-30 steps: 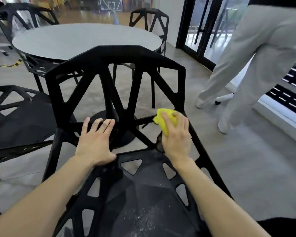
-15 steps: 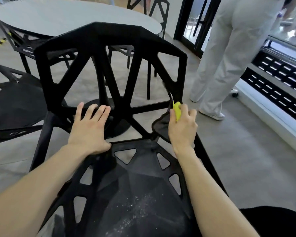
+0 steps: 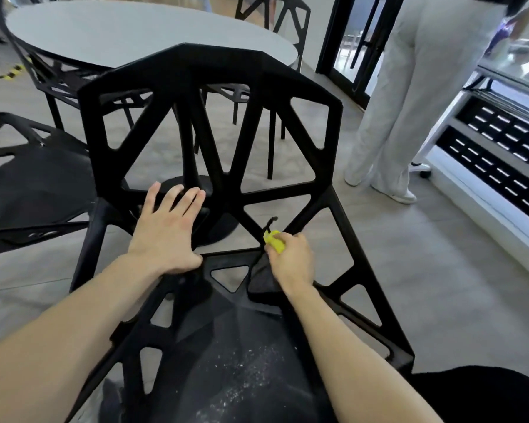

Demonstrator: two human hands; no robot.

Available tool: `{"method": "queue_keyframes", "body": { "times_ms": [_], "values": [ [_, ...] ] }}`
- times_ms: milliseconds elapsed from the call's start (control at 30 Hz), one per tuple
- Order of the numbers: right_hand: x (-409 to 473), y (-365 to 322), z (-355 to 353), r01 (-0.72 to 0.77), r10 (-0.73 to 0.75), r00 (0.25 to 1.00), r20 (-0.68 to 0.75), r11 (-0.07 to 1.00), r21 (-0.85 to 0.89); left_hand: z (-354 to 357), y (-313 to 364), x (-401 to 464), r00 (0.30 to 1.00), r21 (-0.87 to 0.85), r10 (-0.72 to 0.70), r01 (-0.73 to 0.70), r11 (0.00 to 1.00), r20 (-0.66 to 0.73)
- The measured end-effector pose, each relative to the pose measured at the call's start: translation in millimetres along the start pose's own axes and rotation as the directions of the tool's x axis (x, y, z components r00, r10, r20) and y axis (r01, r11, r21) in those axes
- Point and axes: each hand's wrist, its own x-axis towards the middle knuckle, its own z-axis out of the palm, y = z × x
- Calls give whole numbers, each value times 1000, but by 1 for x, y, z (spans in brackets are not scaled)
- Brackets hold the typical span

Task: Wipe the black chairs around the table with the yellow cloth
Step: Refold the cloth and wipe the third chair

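Note:
A black lattice chair (image 3: 214, 74) stands right in front of me, its back towards the round grey table (image 3: 135, 29). My left hand (image 3: 165, 230) lies flat with straight fingers on the lower left of the chair's back, where it meets the seat. My right hand (image 3: 290, 261) grips the bunched yellow cloth (image 3: 274, 241) and presses it against the lower right strut of the back. Only a small yellow part shows above my fingers; a dark flap of the cloth hangs below my hand. White specks lie on the seat (image 3: 239, 377).
Another black chair (image 3: 28, 184) is at my left, and two more (image 3: 275, 22) stand around the table. A person in light trousers (image 3: 409, 102) stands at the right by a white-and-black unit (image 3: 495, 154) and a dark door frame (image 3: 339, 35). Grey floor lies between.
My right hand has slid the cloth down and inward along the right strut towards the seat. My left hand has stayed in place on the chair. The view has shifted slightly.

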Motion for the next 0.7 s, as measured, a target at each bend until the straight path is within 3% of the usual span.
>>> {"method": "queue_keyframes", "body": {
  "times_ms": [67,133,167,200,233,300,367,433,500,600,700],
  "values": [
    [-12,-14,-1,20,0,991,-134,989,148,-3,-13,-3,997,-14,74,-74,997,14],
    [-14,-39,-9,224,-107,903,-416,944,243,-2,-26,-13,990,0,141,-141,990,-1],
    [-7,-51,-11,353,-185,838,-513,900,253,0,-31,-22,988,-8,154,-154,988,-33],
    [3,-62,-9,470,-306,796,-522,856,215,4,-36,-33,986,-33,149,-152,988,-73],
    [12,-64,0,557,-457,770,-446,822,119,8,-41,-45,984,-57,142,-149,987,-110],
    [19,-43,27,644,-662,743,-96,746,-169,16,-54,-70,976,-33,151,-158,987,-156],
    [12,1,46,590,-601,797,61,753,-291,24,-68,-94,971,5,160,-162,987,-175],
    [5,19,44,440,-452,892,0,868,-230,32,-75,-113,969,-55,124,-139,989,-212],
    [6,6,34,352,-359,932,-51,929,-114,38,-71,-121,968,-206,72,-123,971,-239],
    [5,-14,28,479,-475,874,-105,878,11,39,-67,-119,966,-330,14,-102,939,-257],
    [7,9,40,454,-459,888,-42,887,-88,37,-66,-120,966,-359,-8,-88,929,-257]
  ]
}}
